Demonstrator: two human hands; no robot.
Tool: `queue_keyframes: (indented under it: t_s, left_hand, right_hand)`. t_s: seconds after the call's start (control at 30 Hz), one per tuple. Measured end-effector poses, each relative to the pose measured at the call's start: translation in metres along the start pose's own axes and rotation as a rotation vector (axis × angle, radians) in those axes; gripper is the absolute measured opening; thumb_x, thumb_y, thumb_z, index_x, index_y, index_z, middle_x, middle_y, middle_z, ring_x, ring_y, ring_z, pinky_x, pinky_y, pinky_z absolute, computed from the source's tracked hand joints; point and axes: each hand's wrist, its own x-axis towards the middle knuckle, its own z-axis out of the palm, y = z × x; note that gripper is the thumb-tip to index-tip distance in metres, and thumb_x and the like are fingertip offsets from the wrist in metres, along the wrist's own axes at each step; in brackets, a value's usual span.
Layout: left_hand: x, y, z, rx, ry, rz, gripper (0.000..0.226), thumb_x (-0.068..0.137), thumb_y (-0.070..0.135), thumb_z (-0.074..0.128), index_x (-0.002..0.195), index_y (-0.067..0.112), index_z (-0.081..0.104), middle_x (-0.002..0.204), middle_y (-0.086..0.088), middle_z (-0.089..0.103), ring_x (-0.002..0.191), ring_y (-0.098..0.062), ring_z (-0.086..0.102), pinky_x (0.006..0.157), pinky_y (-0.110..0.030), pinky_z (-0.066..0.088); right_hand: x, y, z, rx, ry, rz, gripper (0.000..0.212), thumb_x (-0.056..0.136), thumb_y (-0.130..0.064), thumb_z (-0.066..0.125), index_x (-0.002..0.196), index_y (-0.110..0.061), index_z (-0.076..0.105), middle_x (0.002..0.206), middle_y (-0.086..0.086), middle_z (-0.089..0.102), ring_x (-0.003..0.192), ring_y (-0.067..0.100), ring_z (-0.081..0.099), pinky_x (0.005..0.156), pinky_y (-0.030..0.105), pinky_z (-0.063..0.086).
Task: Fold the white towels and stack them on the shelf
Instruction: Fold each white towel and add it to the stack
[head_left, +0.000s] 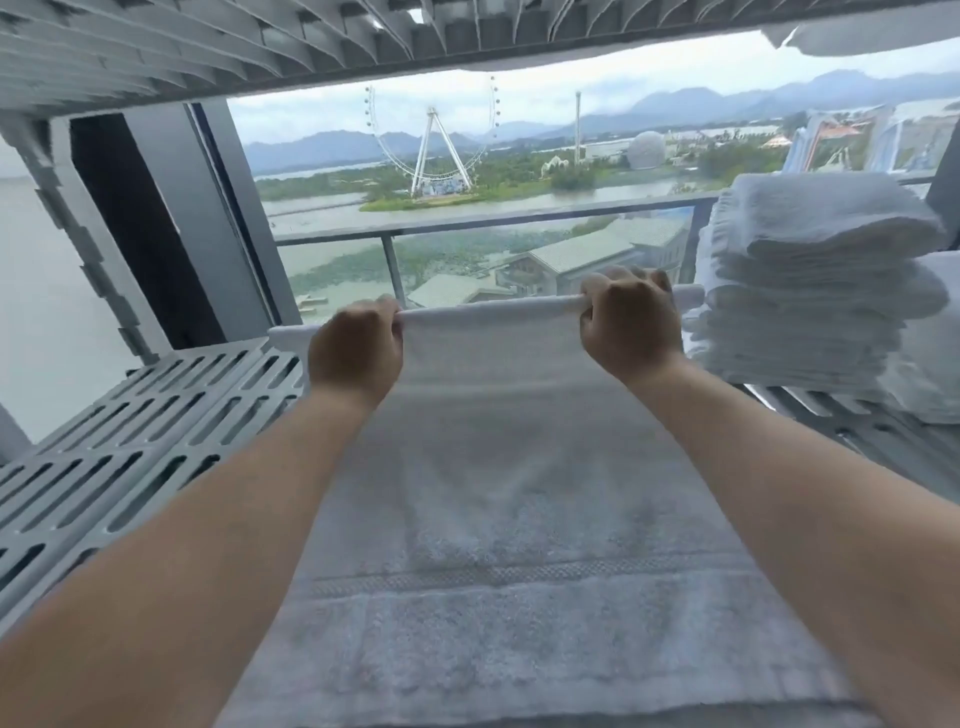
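Stretching between left hand (356, 345) and right hand (631, 322), smooth white towel (493, 467).

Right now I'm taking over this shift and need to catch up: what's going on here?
A person grips the far edge of a white towel with both hands, left hand and right hand set apart, fingers curled over the hem. The towel is spread out long toward them over a grey slatted shelf. A stack of folded towels already sits on the shelf to the right.
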Motion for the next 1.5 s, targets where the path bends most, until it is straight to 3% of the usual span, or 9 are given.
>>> queue_keyframes:
  t_s: [0.13,0.47,0.6,0.77,0.97,1.13,1.3,1.4,1.5]
  left_hand:
    - [-0.032,0.002,-0.024,0.047,0.012,0.067,0.018,0.096,0.018,0.048,0.092,0.007,0.060,0.077,-0.015,0.062,0.067,-0.035,0.059,0.053,-0.033,0.040]
    - [-0.103,0.013,-0.052,0.184,-0.337,0.024,0.026,0.085,0.002,0.043,0.094,0.015,0.063,0.084,-0.005,0.056,0.079,-0.024,0.048,0.067,-0.037,0.043]
    - [-0.117,0.011,-0.053,0.193,-0.272,0.015,0.025,0.091,0.001,0.048,0.097,0.015,0.067,0.088,-0.004,0.062,0.089,-0.024,0.057,0.086,-0.038,0.050]
    - [-0.123,0.005,-0.049,0.038,-0.140,-0.021,0.027,0.085,-0.007,0.057,0.094,0.011,0.074,0.085,-0.009,0.068,0.078,-0.027,0.061,0.075,-0.036,0.053]
    - [-0.123,0.008,-0.049,0.005,-0.104,-0.014,0.027,0.081,-0.005,0.051,0.084,0.010,0.074,0.076,-0.009,0.067,0.071,-0.028,0.060,0.076,-0.039,0.051]
    - [-0.124,0.006,-0.047,-0.038,-0.028,-0.044,0.023,0.080,-0.001,0.051,0.078,0.007,0.073,0.073,-0.009,0.067,0.069,-0.029,0.061,0.072,-0.040,0.052]
    - [-0.123,0.005,-0.042,-0.032,-0.147,-0.096,0.030,0.079,-0.002,0.049,0.081,0.011,0.076,0.080,-0.007,0.068,0.077,-0.028,0.059,0.078,-0.039,0.048]
    - [-0.123,0.004,-0.041,-0.044,-0.149,-0.119,0.031,0.081,-0.002,0.046,0.080,0.013,0.073,0.080,-0.005,0.066,0.075,-0.025,0.054,0.066,-0.033,0.041]
    - [-0.124,0.006,-0.044,-0.025,-0.147,-0.162,0.028,0.081,-0.003,0.045,0.078,0.014,0.067,0.077,-0.003,0.063,0.069,-0.021,0.049,0.059,-0.029,0.035]
  right_hand:
    - [-0.038,-0.005,-0.030,-0.054,0.034,-0.023,0.015,0.072,-0.006,0.052,0.078,-0.007,0.066,0.077,0.015,0.065,0.076,0.036,0.061,0.080,0.041,0.041]
    - [-0.109,-0.015,-0.065,-0.114,-0.230,-0.007,0.020,0.074,-0.008,0.060,0.091,-0.013,0.071,0.092,0.014,0.068,0.096,0.036,0.061,0.086,0.043,0.045]
    - [-0.118,-0.006,-0.064,-0.070,-0.377,0.106,0.035,0.079,-0.002,0.053,0.105,-0.018,0.071,0.110,0.014,0.065,0.113,0.036,0.054,0.098,0.043,0.042]
    - [-0.119,-0.005,-0.069,-0.072,-0.302,0.176,0.028,0.074,0.005,0.052,0.086,-0.008,0.074,0.092,0.018,0.065,0.091,0.036,0.059,0.078,0.038,0.049]
    - [-0.123,-0.008,-0.073,-0.040,-0.333,0.232,0.028,0.077,0.001,0.053,0.089,-0.007,0.077,0.098,0.020,0.064,0.090,0.037,0.062,0.078,0.035,0.052]
    - [-0.123,-0.007,-0.077,-0.049,-0.251,0.234,0.021,0.076,-0.002,0.056,0.082,-0.002,0.076,0.088,0.018,0.065,0.082,0.035,0.062,0.070,0.033,0.048]
    - [-0.126,-0.009,-0.080,-0.046,-0.291,0.180,0.028,0.078,-0.003,0.053,0.088,-0.011,0.078,0.090,0.016,0.068,0.088,0.035,0.062,0.079,0.035,0.052]
    - [-0.128,-0.012,-0.080,-0.004,-0.294,0.097,0.026,0.079,-0.005,0.053,0.090,-0.014,0.075,0.091,0.012,0.072,0.094,0.035,0.062,0.088,0.039,0.047]
    - [-0.127,-0.012,-0.082,0.007,-0.284,0.060,0.016,0.078,-0.010,0.054,0.082,-0.012,0.070,0.086,0.009,0.069,0.088,0.033,0.062,0.084,0.040,0.048]
